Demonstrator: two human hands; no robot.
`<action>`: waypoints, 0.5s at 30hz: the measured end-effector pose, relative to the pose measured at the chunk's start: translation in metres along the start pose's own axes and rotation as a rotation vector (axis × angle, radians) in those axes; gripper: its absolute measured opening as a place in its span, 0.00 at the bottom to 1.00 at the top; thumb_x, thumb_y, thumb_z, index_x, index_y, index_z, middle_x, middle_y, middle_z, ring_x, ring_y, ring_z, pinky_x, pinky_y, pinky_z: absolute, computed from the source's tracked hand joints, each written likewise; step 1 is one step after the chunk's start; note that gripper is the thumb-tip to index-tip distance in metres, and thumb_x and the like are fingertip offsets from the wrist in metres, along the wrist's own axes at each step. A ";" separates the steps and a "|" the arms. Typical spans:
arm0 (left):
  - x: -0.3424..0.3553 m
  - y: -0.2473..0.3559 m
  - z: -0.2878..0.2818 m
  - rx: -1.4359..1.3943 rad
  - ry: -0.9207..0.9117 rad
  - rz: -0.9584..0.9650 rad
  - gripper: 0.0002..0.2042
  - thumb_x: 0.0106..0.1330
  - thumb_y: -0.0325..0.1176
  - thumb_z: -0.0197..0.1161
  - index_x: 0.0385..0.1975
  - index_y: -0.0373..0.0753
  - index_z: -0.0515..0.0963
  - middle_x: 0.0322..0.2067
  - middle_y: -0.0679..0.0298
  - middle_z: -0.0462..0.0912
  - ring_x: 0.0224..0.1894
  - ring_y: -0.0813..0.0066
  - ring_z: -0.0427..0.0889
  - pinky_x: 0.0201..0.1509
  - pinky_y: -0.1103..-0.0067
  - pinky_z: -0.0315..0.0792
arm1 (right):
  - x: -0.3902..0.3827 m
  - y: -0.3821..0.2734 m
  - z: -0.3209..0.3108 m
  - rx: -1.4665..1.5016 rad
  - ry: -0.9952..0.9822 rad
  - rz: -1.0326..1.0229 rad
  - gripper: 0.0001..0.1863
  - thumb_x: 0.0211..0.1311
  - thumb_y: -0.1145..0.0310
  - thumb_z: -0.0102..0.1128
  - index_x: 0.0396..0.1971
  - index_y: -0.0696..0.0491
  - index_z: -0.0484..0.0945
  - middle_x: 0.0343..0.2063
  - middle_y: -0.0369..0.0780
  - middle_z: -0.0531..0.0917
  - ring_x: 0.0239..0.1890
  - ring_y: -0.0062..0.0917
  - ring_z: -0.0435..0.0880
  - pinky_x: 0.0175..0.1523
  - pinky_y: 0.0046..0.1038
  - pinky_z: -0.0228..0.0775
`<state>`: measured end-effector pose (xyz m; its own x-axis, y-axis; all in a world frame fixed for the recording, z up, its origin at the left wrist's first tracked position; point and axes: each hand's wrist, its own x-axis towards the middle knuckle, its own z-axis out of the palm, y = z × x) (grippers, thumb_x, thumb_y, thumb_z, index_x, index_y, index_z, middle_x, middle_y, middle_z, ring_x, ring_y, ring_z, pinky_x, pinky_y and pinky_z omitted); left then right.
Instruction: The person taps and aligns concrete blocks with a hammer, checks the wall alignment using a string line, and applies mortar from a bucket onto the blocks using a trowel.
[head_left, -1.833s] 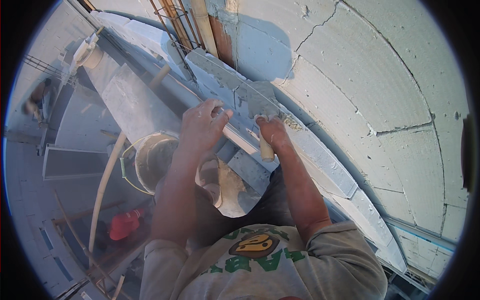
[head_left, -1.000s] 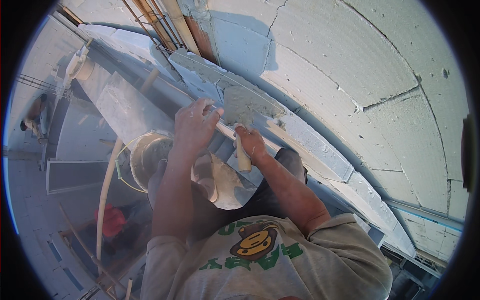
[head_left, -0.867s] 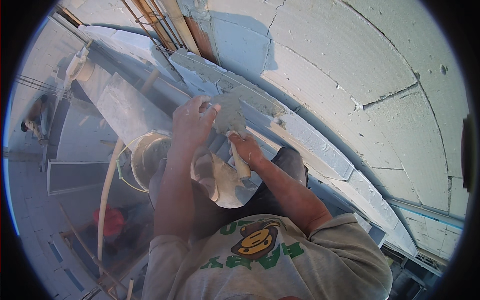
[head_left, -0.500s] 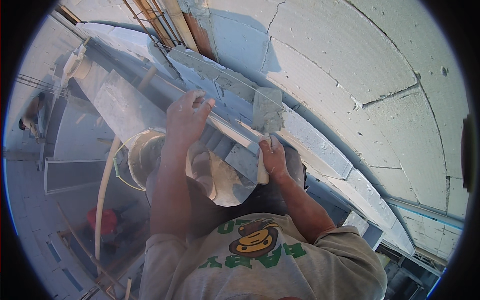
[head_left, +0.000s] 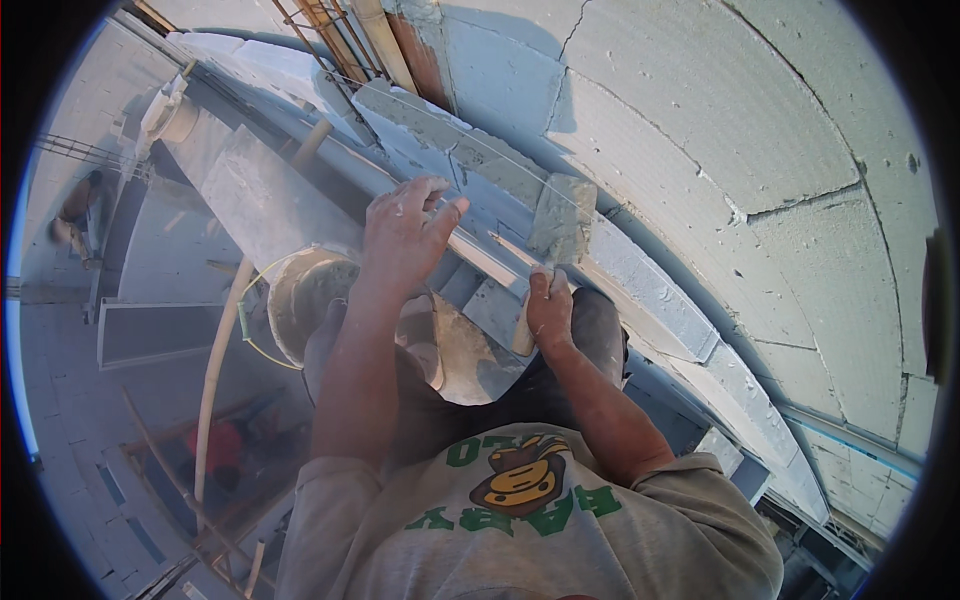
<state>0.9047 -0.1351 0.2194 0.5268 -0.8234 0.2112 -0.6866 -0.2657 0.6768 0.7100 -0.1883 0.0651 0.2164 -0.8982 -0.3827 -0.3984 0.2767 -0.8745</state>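
My right hand [head_left: 549,305] is closed round the pale handle of a trowel [head_left: 563,218]. The trowel's wide, mortar-smeared blade lies at the top of a low row of white blocks [head_left: 650,285], where a grey mortar layer [head_left: 490,155] ends. To the left, my left hand [head_left: 408,225] hovers with fingers parted and slightly curled, dusty and holding nothing. It is near the inner side of the block row, above a long pale board or rail [head_left: 485,258]. The blade's underside is hidden.
Close on my left stands a mortar-caked bucket [head_left: 312,300] with a yellowish handle. A taut string [head_left: 500,150] runs along the blocks. Beyond rises a large block wall [head_left: 700,120]. Far below are a bamboo pole [head_left: 213,400], a person in red [head_left: 217,443] and another person [head_left: 78,215].
The whole view has shifted, so the wall and blocks appear farther right. My left thumb reaches out a little more. The trowel stays at nearly the same spot on the blocks.
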 end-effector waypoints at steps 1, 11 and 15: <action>0.003 0.006 -0.001 -0.021 -0.061 -0.076 0.19 0.58 0.39 0.63 0.43 0.30 0.76 0.38 0.50 0.81 0.43 0.63 0.81 0.48 0.72 0.72 | -0.002 0.019 0.001 -0.064 -0.024 -0.047 0.21 0.63 0.56 0.49 0.39 0.63 0.69 0.29 0.56 0.79 0.34 0.51 0.79 0.43 0.43 0.68; 0.005 0.010 0.001 -0.037 -0.076 -0.075 0.20 0.59 0.41 0.62 0.44 0.30 0.76 0.40 0.51 0.81 0.43 0.63 0.81 0.48 0.72 0.71 | -0.062 -0.024 -0.045 -0.224 -0.408 -0.022 0.19 0.63 0.57 0.51 0.37 0.62 0.71 0.25 0.52 0.79 0.29 0.40 0.82 0.37 0.37 0.72; 0.006 0.007 0.002 -0.042 -0.065 -0.095 0.20 0.59 0.41 0.62 0.44 0.30 0.76 0.40 0.51 0.81 0.43 0.63 0.81 0.48 0.73 0.72 | -0.045 -0.009 -0.061 0.078 -0.259 -0.068 0.15 0.66 0.56 0.48 0.32 0.55 0.70 0.15 0.37 0.73 0.12 0.23 0.74 0.16 0.23 0.68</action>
<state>0.9019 -0.1433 0.2241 0.5539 -0.8267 0.0993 -0.6126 -0.3238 0.7211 0.6491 -0.1711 0.1083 0.4650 -0.8012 -0.3766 -0.3074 0.2527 -0.9174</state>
